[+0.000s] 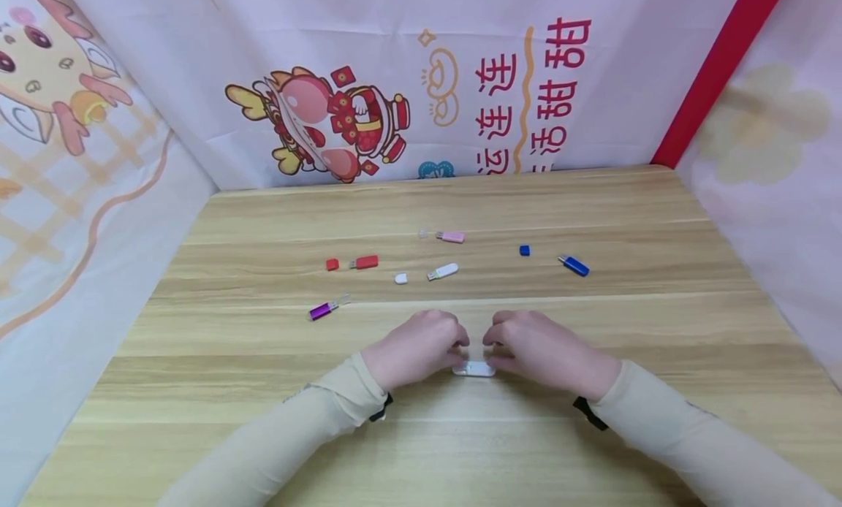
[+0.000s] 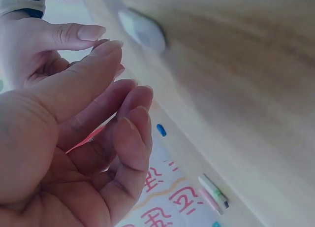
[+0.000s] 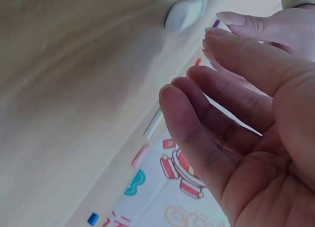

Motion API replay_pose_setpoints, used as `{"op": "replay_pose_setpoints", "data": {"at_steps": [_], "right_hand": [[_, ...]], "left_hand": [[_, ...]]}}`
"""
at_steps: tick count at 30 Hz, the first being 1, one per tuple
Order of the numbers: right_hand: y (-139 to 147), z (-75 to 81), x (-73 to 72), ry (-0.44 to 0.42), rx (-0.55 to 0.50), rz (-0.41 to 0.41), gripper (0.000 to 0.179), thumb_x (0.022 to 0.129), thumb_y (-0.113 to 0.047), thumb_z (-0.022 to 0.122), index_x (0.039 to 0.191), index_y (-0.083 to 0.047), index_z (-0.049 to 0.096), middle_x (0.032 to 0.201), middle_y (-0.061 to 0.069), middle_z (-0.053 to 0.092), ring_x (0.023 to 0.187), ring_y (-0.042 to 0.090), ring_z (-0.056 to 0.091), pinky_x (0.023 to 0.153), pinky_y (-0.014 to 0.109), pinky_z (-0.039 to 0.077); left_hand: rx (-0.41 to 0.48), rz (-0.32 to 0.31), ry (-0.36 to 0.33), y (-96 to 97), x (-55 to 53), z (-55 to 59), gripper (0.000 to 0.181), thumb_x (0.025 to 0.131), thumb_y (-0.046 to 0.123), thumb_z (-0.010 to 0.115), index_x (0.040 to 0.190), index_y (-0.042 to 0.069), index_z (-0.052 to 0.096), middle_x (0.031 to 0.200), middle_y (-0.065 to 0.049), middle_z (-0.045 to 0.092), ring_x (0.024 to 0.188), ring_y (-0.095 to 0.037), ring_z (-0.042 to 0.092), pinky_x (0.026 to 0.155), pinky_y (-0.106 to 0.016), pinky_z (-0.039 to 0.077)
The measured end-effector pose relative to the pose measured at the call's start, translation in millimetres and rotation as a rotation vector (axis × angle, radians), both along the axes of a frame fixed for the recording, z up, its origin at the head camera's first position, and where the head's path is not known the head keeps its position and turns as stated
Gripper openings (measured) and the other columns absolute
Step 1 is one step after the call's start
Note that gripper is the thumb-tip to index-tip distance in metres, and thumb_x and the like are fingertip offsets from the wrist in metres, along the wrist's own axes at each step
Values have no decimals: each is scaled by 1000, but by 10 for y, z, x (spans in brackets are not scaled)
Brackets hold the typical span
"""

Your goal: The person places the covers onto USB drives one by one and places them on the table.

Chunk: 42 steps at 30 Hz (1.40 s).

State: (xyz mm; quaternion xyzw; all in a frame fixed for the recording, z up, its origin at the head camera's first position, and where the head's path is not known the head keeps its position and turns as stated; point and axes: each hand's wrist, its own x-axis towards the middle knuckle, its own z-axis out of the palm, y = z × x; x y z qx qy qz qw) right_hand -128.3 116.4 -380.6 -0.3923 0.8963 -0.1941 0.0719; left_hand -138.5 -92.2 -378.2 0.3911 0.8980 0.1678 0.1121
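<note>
A white USB flash drive (image 1: 476, 369) lies flat on the wooden table near its front; one end looks clear or pale. To its left is my left hand (image 1: 419, 348), to its right my right hand (image 1: 547, 352), fingers loosely bent. Both wrist views show the white drive (image 2: 143, 31) resting on the wood, apart from the fingertips. Nothing lies between the fingers of the left hand (image 2: 93, 153) in its wrist view. The same holds for the right hand (image 3: 236, 128). In the head view, the fingertips partly overlap the drive's ends.
Farther back lie uncapped flash drives: red (image 1: 365, 261), white (image 1: 444, 272), pink (image 1: 452, 237) and blue (image 1: 575, 265). Their caps sit to the left of each, including a red cap (image 1: 332, 264), white cap (image 1: 401, 278) and blue cap (image 1: 524, 250). A purple drive (image 1: 321, 311) has a clear cap beside its plug.
</note>
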Motion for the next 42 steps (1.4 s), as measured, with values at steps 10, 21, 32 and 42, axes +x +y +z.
{"op": "replay_pose_setpoints", "data": {"at_steps": [10,21,32,42], "right_hand": [[264,118,-121,89,39,-115,18,85,-15,80,99,-5,77,89,2,68,75,11,63,70,32,56],[695,92,-392,64,58,-249,16,89,-15,75,102,-5,75,93,2,70,82,17,64,73,39,56],[1136,0,-696,-21,60,-394,16,91,-12,72,102,-1,75,89,5,70,79,18,64,75,43,55],[1423,-58,-958,-1,81,-470,16,90,-11,71,102,0,74,87,7,69,78,21,61,73,43,53]], "left_hand": [[25,18,-30,158,-274,75,23,89,15,75,109,4,74,105,-8,73,94,-16,68,82,-24,54],[-5,61,4,456,-664,33,31,92,20,73,119,4,70,115,-8,70,103,-17,66,90,-28,52],[-9,112,-56,752,-1174,-14,34,95,20,68,125,4,66,117,-10,68,105,-19,62,93,-31,50],[-46,161,-19,1098,-1628,-126,36,93,25,72,123,7,67,108,-5,67,97,-15,60,90,-30,48]]}}
